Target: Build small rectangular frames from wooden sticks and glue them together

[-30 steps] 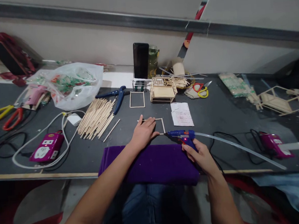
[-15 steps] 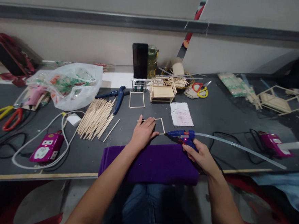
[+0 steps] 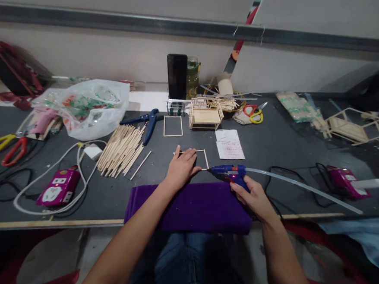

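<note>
Likely light and brittle, the frame (image 3: 206, 159) wants pinning by its sides; left hand (image 3: 182, 167) lies flat across, right hand (image 3: 250, 195) clamps glue gun (image 3: 228, 170).

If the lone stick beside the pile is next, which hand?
Probably the left hand: it's nearer the lone stick and holds no tool, though it lies over a stick frame. The right hand grips the glue gun, farther off.

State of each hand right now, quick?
Left hand: open, palm down over the nearer frame.
Right hand: closed, holding the glue gun.
</note>
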### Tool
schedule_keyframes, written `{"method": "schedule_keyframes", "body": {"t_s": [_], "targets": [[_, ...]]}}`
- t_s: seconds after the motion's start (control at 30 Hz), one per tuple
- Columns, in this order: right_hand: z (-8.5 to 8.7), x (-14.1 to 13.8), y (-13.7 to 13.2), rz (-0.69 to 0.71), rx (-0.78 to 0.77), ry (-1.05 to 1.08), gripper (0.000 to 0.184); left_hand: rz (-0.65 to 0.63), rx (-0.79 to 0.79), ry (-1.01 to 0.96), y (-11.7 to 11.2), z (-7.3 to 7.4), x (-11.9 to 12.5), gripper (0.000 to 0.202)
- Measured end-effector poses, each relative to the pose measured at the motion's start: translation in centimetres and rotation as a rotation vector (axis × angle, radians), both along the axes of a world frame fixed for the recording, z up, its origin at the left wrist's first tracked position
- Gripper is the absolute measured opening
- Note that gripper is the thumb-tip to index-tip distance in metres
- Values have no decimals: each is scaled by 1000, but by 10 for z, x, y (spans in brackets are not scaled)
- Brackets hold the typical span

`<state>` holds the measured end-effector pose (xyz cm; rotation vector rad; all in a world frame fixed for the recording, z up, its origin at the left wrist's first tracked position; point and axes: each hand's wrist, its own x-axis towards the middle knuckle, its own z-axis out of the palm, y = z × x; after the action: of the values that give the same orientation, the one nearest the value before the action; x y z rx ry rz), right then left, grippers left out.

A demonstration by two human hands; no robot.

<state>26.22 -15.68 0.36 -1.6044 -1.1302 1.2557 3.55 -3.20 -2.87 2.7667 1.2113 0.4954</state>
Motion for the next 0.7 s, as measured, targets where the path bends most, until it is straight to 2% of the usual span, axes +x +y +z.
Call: {"method": "schedule_keyframes", "body": {"t_s": [0.7], "targets": [[0, -1, -1, -13, -6, -14, 40, 4, 1, 19, -1, 2, 1, 39]]}}
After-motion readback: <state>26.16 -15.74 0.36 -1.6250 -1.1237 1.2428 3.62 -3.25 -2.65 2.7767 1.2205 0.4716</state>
